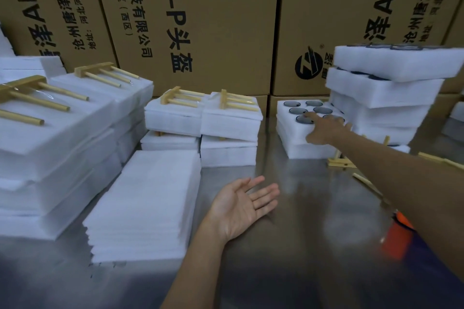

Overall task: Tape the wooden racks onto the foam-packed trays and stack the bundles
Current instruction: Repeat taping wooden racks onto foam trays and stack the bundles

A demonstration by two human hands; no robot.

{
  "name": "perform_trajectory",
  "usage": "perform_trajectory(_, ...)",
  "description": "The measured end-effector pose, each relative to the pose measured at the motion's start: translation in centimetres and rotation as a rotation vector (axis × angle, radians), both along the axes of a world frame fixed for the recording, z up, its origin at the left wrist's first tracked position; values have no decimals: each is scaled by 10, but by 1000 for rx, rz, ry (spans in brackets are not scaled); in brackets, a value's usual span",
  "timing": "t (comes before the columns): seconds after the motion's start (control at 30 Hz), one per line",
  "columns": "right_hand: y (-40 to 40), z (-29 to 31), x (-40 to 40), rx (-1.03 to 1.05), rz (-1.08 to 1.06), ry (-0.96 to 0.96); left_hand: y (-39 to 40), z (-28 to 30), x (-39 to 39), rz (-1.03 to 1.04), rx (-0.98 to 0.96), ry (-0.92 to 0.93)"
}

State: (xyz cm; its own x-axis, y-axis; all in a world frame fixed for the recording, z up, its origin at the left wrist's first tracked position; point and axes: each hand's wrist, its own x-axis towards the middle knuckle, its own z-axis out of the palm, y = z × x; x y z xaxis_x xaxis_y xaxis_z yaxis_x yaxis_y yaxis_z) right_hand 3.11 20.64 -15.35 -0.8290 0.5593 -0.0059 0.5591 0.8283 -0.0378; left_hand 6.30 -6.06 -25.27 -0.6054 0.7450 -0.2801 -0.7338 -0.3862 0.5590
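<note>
My right hand point(325, 129) reaches out and lies on top of a white foam tray point(292, 130) whose round holes hold dark discs; its fingers are straight over the holes. My left hand point(244, 204) hovers palm up over the steel table, fingers relaxed, holding nothing. Finished bundles with wooden racks point(182, 99) taped on top sit in two short stacks at the centre. Taller bundle stacks with racks point(32, 98) stand at the left. Loose wooden racks point(339, 160) lie on the table by my right forearm.
A pile of flat foam sheets point(148, 206) lies in front of my left hand. A leaning stack of foam trays point(384, 98) rises at the right. Big cardboard boxes point(200, 20) wall off the back. An orange object point(396, 241) sits near the right edge.
</note>
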Motion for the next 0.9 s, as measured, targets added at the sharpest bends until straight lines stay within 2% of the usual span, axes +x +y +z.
perform_trajectory(0.13, 7, -14, 5, 121, 49, 105, -1, 0, 0, 0, -13, 7)
perform_trajectory(0.3, -3, -13, 17, 248, 123, 376, 1, -2, -3, -3, -10, 16)
perform_trajectory(0.47, -43, 29, 35, 144, 122, 768, 1, -6, -3, -5, -15, 44)
perform_trajectory(0.53, -56, 45, 54, 121, 154, 847, 1, -5, -3, 3, -19, 60)
perform_trajectory(0.7, -77, 50, 137, 115, 323, 813, 2, -3, 0, 54, -28, 84)
perform_trajectory(0.9, -106, -4, 231, 175, 402, 543, 8, 2, 11, 243, -106, 180)
